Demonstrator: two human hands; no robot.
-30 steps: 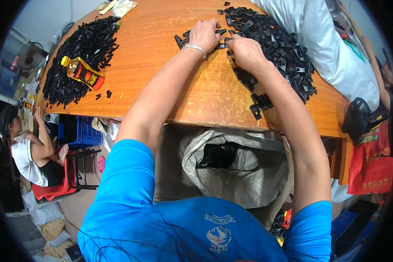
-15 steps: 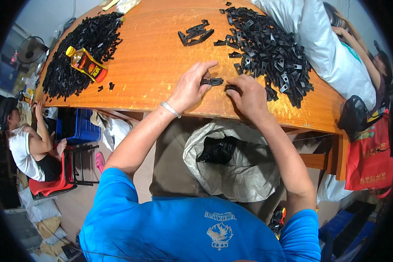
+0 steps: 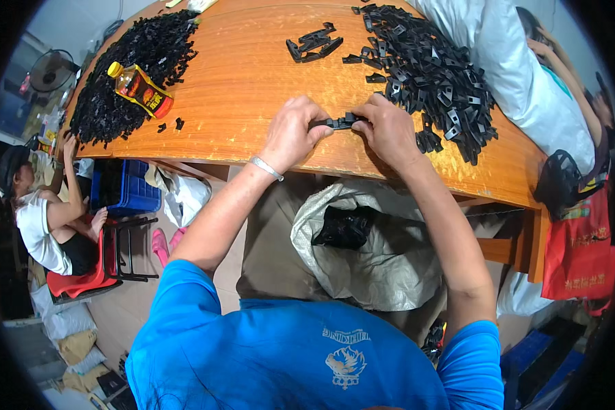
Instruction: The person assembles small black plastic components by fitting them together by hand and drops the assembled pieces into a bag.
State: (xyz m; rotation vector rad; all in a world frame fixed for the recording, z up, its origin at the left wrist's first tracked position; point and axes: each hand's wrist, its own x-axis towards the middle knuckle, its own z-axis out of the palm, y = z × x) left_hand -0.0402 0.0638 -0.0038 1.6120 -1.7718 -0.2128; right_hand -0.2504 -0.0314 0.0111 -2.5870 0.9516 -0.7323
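Note:
Above the near edge of the wooden table (image 3: 253, 82), my left hand (image 3: 292, 131) pinches a black plastic part (image 3: 329, 124) between thumb and fingers. My right hand (image 3: 389, 133) grips another black plastic piece (image 3: 349, 119) from the other side. The two pieces meet end to end between my hands; whether they are locked together I cannot tell. Close by my right hand spreads a heap of black plastic parts with rectangular openings (image 3: 451, 89). Several longer black pieces (image 3: 314, 44) lie in a small group beyond my hands.
A heap of small black parts (image 3: 126, 102) covers the table's left, with a yellow-capped bottle (image 3: 143, 92) on it. A white sack (image 3: 506, 61) leans at the right. An open woven sack (image 3: 307, 232) is below the table edge. Other people sit left (image 3: 44, 225) and right (image 3: 567, 68).
My right hand has moved left and forward, bringing its piece against the part in my left hand. Both hands are now closer together.

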